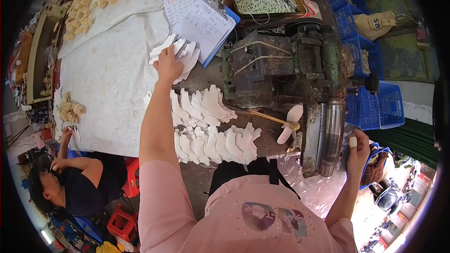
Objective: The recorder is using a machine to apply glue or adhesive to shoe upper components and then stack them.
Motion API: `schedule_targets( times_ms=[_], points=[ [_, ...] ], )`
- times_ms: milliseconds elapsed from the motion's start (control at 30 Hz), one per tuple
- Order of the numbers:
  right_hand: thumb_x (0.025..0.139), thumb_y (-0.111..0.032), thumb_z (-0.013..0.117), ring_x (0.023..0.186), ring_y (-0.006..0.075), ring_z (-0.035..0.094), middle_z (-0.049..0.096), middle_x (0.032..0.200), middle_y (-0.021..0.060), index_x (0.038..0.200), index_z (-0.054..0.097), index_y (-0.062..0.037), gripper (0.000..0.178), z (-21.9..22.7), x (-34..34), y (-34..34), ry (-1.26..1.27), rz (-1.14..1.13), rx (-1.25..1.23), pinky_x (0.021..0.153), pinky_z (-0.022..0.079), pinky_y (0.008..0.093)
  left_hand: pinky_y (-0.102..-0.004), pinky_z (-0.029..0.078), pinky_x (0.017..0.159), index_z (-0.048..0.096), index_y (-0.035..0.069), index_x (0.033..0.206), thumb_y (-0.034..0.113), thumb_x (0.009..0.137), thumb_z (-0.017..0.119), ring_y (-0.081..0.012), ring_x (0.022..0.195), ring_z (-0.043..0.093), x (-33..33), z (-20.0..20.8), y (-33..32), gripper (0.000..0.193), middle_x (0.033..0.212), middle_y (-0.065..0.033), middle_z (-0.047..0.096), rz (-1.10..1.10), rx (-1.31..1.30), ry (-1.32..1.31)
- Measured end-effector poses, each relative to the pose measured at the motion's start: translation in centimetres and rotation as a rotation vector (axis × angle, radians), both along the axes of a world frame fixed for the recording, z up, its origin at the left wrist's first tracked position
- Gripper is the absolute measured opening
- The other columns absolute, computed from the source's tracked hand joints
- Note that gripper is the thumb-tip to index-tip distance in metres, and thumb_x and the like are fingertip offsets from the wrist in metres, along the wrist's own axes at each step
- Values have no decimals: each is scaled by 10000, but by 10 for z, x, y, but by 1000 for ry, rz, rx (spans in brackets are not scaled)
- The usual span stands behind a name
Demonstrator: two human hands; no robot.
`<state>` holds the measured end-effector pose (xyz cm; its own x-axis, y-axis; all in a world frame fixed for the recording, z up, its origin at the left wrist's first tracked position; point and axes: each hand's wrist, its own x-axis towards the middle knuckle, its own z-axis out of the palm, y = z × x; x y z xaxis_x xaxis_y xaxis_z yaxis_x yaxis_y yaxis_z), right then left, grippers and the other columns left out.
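Note:
At the table's far side, my left hand (pixel 169 65) has its fingers closed on the edge of a white curved cut piece (pixel 161 49), in a small overlapping pile. Nearer to me lie two rows of similar notched white pieces, a back row (pixel 201 105) and a front row (pixel 215 145). My right hand (pixel 358 152) is low at the right, beside the metal roller (pixel 332 136) of a machine. Its fingers are curled, and one wears a pale wrap. Whatever they may hold is hidden.
The dark, worn machine (pixel 267 65) stands right of the pieces. A wooden-handled tool (pixel 272 118) and a pale insole (pixel 289 124) lie before it. Clipboards (pixel 206 26) and a tray of cord (pixel 265 0) are behind. Blue baskets (pixel 379 105) line the right; a co-worker (pixel 79 178) sits left.

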<state>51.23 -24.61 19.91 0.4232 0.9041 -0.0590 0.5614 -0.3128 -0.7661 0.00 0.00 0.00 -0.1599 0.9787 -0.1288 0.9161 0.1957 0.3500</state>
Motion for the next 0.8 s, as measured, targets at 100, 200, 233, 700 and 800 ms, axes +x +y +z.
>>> schedule_targets(
  times_ms=[100,200,233,700,800],
  points=[
    [889,-68,543,888,126,529,562,965,53,1078,546,18,207,0,-5,-2,-21,-4,-16,805,413,248,-541,280,955,395,134,1321,100,661,603,-324,1181,403,0,14,3,693,1222,-133,465,-46,-21,101],
    [889,-78,536,873,126,529,564,949,57,1062,547,20,199,-7,-7,4,-71,14,1,790,416,247,-529,310,934,422,122,1299,112,647,635,-321,1148,418,-3,23,12,686,1166,-143,474,-85,-17,114],
    [887,-79,533,871,128,528,563,948,61,1058,548,20,198,-5,-11,6,-101,32,-16,787,417,249,-521,320,934,432,119,1292,127,658,655,-321,1150,415,-6,23,13,672,1155,-145,474,-91,-49,113],
    [868,-39,510,895,156,529,562,967,80,1068,547,31,215,-6,-11,6,-164,7,20,828,411,271,-469,350,940,384,90,1324,105,811,608,-312,1121,474,-18,22,4,560,1195,-153,510,-155,154,97],
    [863,-26,510,890,159,531,560,966,80,1077,546,29,224,-4,-13,7,-165,14,25,829,414,274,-467,355,921,358,82,1335,136,766,665,-322,1150,449,3,19,-12,648,1228,-165,476,-242,142,157]
  ],
)
